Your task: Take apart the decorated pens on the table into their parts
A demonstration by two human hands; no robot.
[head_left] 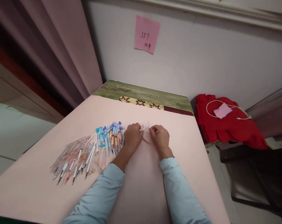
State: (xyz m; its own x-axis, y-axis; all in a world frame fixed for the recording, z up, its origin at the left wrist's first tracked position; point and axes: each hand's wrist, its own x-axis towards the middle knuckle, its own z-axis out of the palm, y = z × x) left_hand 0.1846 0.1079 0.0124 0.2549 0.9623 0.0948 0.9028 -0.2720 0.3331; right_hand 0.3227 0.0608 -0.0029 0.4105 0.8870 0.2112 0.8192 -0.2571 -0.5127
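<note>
Near the middle of the table, my left hand [133, 136] and my right hand [160, 137] are close together with fingers pinched. Between their fingertips is a small whitish, partly see-through piece with fine printed marks [144, 127]; its exact kind is too small to make out. Just below it shows a slim pinkish piece [146, 141], and I cannot tell whether it is held or lies on the table. Left of my left hand are pen parts: blue and brown-patterned pieces [113, 137], clear barrels [71, 152] and white refills with dark tips [77, 166].
The pen parts lie in a loose pile on the pale pink tabletop [189, 174]. A green wood-patterned strip [150, 91] runs along its far edge by the wall. To the right, a red cloth [231, 130] carries a white cable [207, 107] and pink paper [222, 110].
</note>
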